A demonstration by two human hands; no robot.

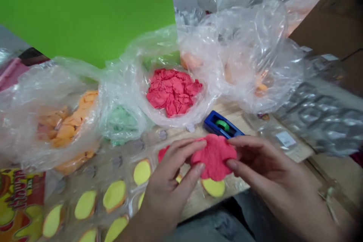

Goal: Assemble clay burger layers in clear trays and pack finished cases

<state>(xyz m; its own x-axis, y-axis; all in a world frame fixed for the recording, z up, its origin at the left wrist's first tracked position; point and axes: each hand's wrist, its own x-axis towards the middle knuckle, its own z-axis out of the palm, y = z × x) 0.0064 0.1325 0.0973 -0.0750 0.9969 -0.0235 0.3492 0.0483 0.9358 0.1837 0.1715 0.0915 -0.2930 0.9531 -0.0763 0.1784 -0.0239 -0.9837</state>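
Between my two hands is a flat piece of red modelling dough (pixel 214 157) with a wavy, scalloped outline. My left hand (pixel 172 181) pinches its left edge between thumb and fingers. On the opposite edge, the thumb and forefinger of my right hand (pixel 266 170) grip it too. Below the dough lies a yellow oval piece (pixel 214 188), partly covered from view. Several more yellow ovals with orange undersides, such as one yellow oval (pixel 114 195), sit in clear plastic trays (pixel 129 185) at the left. Another bit of red dough (pixel 162 153) shows behind my left fingers.
Behind my hands, a clear bag holds a red dough lump (pixel 172 91). Other bags hold orange dough (pixel 72 123) and green dough (pixel 120 123). A blue tape dispenser (pixel 222 124) stands close beyond the held piece. A green panel (pixel 85 11) rises at the back; clear packaging (pixel 320 117) lies right.
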